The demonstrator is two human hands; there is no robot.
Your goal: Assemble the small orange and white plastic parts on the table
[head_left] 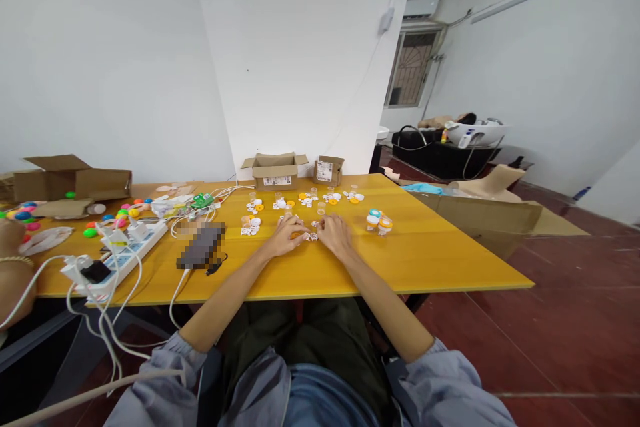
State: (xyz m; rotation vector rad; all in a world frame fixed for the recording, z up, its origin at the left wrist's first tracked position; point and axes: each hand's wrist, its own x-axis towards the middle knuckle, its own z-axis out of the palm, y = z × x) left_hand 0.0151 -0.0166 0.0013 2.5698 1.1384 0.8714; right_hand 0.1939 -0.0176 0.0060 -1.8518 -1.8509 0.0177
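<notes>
My left hand (287,233) and my right hand (334,235) rest close together on the yellow table (400,260), fingers curled over small white pieces (313,236) lying between them. What each hand pinches is too small to name. Behind my hands lie several small white and orange caps (305,200) and little clear cups. Two small capped jars (379,221) stand to the right of my right hand.
An open cardboard box (275,172) and a smaller box (329,170) stand at the far edge. A phone (201,247), a power strip with cables (120,250), coloured balls (120,213) and another box (70,180) fill the left. Another person's arm (13,260) is at far left.
</notes>
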